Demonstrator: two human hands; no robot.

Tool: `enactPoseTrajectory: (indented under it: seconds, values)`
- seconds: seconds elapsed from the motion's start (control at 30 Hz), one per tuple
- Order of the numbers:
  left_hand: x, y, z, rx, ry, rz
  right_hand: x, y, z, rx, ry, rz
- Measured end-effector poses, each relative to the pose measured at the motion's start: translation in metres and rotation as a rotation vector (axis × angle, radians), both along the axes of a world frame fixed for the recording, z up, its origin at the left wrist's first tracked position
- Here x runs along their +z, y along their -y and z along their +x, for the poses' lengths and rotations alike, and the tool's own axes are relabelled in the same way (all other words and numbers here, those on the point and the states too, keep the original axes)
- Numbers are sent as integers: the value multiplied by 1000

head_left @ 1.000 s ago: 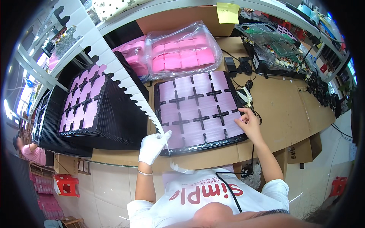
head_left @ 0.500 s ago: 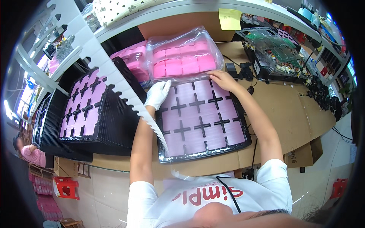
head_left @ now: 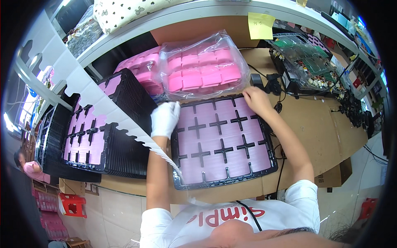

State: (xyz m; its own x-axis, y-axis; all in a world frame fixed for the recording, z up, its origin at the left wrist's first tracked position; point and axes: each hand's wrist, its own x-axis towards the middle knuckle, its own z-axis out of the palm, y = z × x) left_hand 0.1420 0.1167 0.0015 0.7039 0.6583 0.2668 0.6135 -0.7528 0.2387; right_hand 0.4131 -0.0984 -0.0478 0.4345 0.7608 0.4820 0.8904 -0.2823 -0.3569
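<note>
Two hands at the far corners of 1 black tray [head_left: 228,180], flat on the cardboard [head_left: 316,136] w/ a pink sheet [head_left: 209,138] in it. L hand [head_left: 165,119], gloved, fingers bent at far-L corner; R hand [head_left: 257,100], bare, fingers curled at far-R corner. Can't tell if either is pinching the rim. Far edge sits just below bagged pink foam [head_left: 202,68]; near edge is close to the cardboard's front edge. L side tight: tray stack [head_left: 128,153] beside forearm, white toothed strip [head_left: 103,99] crossing view. Most room = R, past the cables [head_left: 281,165].
</note>
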Motion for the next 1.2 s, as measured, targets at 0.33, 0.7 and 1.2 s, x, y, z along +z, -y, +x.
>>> enactPoseTrajectory:
  seconds: [0.33,0.7,1.2]
  values:
    - [-44,30,-21,-148,-69,369,-26,41,-24,3,142,-267]
    - [-34,84,-104,-616,27,64,1,142,-95,428,-152,-94]
    - [-75,146,-177,15,414,-246,-57,202,-126,182,-778,352]
